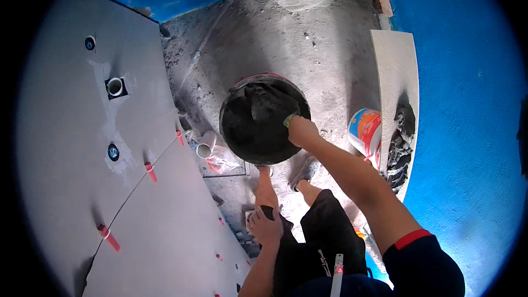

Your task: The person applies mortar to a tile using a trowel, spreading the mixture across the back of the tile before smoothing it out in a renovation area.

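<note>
Right hand (303, 132) at the right side of a big bucket (222, 126), fingers clamped round a pale yellow-green handle (288, 121); most of the handle is inside the fist, and the tool's far end can't be made out, dark against or under the grey mix (247, 129). Bucket sits on the dusty floor (330, 49) in front of the feet; its outer side is mostly out of sight, just a strip of red at the far edge. Left hand (265, 226) lies over the left knee, fingers slightly apart, nothing seen in it, palm hidden. Right: tile (388, 58) leaning near the blue wall (462, 77), with lumpy dark mix (400, 137) on it; it partly covers a colourful pail (363, 129). Left: clear plastic bag (224, 160), contents unclear, beside a short pipe (205, 150). Right shoe (306, 172) visible, left mostly hidden below the bucket.
</note>
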### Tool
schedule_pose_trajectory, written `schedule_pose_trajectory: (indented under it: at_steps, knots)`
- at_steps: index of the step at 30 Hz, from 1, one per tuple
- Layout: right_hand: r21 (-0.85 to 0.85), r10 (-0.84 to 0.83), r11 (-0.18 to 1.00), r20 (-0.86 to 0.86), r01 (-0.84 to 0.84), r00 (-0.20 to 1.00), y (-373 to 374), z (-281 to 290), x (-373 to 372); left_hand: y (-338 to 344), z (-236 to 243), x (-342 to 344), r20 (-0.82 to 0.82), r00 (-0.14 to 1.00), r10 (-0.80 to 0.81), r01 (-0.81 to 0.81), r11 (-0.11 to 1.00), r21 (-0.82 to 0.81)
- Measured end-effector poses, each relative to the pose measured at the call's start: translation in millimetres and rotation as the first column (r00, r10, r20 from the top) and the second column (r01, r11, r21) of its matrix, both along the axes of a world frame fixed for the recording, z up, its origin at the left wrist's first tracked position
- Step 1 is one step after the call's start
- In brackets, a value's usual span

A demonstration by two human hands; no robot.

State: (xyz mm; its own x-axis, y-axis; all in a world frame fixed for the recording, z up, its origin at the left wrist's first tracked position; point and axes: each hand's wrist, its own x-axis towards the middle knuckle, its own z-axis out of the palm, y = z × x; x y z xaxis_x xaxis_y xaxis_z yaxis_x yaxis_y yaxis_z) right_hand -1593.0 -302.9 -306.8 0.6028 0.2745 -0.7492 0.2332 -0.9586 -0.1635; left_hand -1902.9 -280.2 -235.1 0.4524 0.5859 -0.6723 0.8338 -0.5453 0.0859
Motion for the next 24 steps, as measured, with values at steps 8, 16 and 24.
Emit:
schedule_pose_trajectory:
  at_steps: [8, 16, 24]
  knots:
    - [0.290, -0.517, 0.650, -0.508, 0.702, 0.689, -3, -90, -60, 25, -2, 7, -0.009, 0.999, -0.040, 0.040, 0.999, -0.024]
    - [0.017, -0.349, -0.035, -0.937, 0.999, 0.004, 39, -66, -79, 33, -7, 15, -0.069, 0.979, -0.190, 0.185, 0.980, -0.074]
    - [0.254, -0.273, 0.177, -0.915, 0.951, 0.296, 2, -46, -76, 25, -2, 19, -0.081, 0.963, -0.256, 0.251, 0.965, -0.070]
